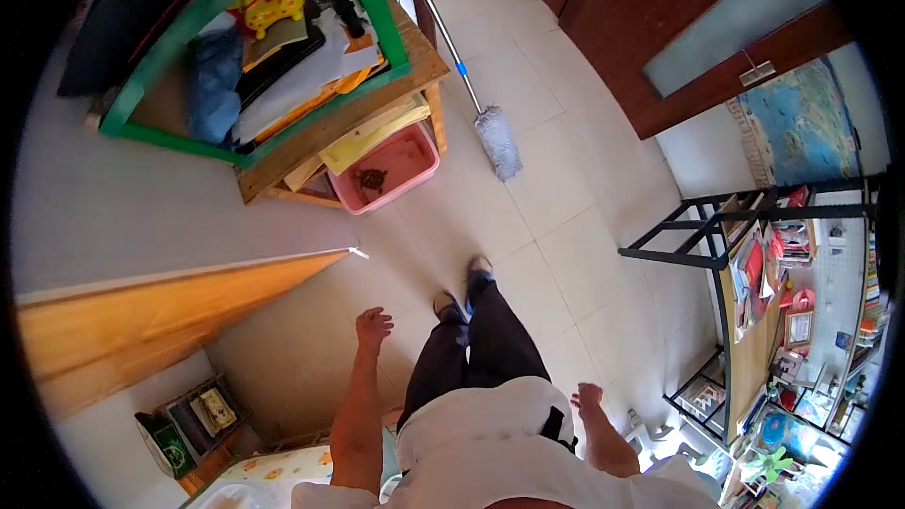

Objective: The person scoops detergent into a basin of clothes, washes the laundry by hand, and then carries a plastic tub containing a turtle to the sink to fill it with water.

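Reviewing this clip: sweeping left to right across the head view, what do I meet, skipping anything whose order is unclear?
Blue cloth → pink tub → grey mop head → right hand → blue wall poster

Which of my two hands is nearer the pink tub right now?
The left hand, held out on the same side as the pink tub. The right hand is on the body's other side, farther away.
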The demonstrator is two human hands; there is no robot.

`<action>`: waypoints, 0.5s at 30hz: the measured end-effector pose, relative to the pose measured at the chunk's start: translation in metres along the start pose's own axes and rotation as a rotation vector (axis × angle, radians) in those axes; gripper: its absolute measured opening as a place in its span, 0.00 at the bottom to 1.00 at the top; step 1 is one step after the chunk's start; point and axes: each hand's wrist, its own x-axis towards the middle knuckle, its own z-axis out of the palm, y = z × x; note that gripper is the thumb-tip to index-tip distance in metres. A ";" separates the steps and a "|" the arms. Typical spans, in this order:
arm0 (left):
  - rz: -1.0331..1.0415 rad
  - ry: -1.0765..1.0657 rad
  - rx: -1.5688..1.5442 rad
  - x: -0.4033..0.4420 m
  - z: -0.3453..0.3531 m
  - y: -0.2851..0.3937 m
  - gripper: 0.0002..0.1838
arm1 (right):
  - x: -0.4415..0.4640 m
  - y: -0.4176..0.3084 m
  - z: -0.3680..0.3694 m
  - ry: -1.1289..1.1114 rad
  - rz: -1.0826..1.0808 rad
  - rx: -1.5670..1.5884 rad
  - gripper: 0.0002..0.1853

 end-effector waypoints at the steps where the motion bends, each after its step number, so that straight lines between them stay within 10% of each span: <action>1: 0.009 0.015 0.034 0.026 0.007 0.008 0.17 | -0.002 0.005 0.006 0.059 0.015 -0.031 0.09; 6: -0.022 0.199 0.373 0.085 0.094 0.069 0.17 | -0.003 -0.043 0.038 -0.163 -0.197 -0.129 0.09; 15: -0.137 0.231 -0.001 0.335 0.127 0.068 0.18 | -0.057 -0.166 0.118 -0.136 -0.335 -0.223 0.13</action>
